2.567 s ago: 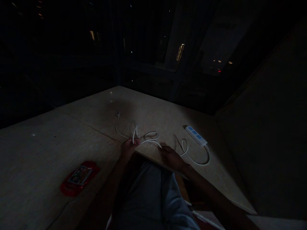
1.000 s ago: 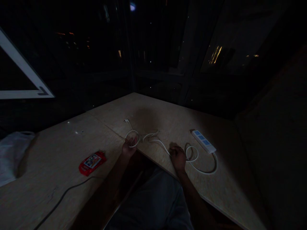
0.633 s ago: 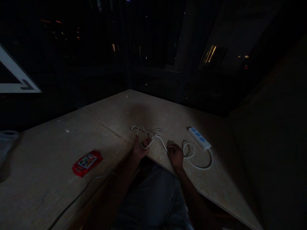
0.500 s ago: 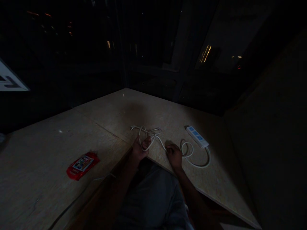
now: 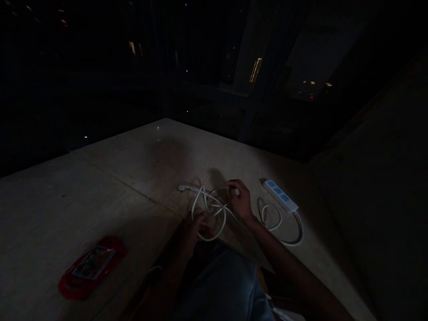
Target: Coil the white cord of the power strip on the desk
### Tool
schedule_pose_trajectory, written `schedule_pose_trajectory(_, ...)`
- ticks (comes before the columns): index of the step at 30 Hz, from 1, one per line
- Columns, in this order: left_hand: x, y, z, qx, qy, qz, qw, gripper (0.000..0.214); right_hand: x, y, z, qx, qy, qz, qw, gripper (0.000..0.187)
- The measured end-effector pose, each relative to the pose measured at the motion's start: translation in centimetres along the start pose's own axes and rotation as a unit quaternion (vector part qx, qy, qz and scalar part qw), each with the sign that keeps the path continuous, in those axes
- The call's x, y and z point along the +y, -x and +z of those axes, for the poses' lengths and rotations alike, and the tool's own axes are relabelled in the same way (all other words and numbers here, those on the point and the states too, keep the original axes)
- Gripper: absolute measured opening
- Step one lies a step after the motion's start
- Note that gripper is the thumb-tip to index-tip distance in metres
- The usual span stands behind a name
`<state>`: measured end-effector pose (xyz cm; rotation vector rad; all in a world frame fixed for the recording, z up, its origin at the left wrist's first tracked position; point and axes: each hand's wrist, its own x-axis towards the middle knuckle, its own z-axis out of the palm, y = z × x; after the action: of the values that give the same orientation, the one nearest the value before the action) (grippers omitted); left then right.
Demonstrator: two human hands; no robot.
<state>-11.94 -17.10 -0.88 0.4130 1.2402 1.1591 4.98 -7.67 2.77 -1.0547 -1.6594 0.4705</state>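
A white power cord lies in loose loops between my hands. My left hand is closed on the near loop, at the table's front edge. Slightly farther out, my right hand pinches another part of the same cord, its fingertips together. The cord's plug rests on the table beyond my left hand. To the right, the cord runs in a curl to a white power strip with blue socket faces, lying on the table.
A red packet with a picture label lies at the left on the pale stone-like table. Dark window glass with small lights stands behind it, and a dark wall closes the right side. The scene is dim.
My right hand has moved up and away from the table edge to the cord's far loops. The near loop at my left hand has grown wider. The view has turned slightly right.
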Motion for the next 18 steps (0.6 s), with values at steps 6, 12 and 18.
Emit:
schedule_pose_trajectory(6, 1.1, 1.7, 0.8, -0.018, -0.124, 0.078, 0.989, 0.058, -1.2, -9.6, 9.0, -0.419, 0.101, 0.041, 0.901, 0.021)
schedule_pose_trajectory(12, 1.5, 2.0, 1.3, -0.072, -0.155, 0.072, 0.983, 0.050, -1.3, -11.3, 14.4, -0.647, 0.266, 0.032, 0.714, 0.017)
schedule_pose_trajectory(18, -0.1, 0.4, 1.0, -0.089, -0.113, 0.040, 0.989, 0.047, -3.1, -13.4, 13.8, -0.567, 0.152, 0.016, 0.810, 0.003)
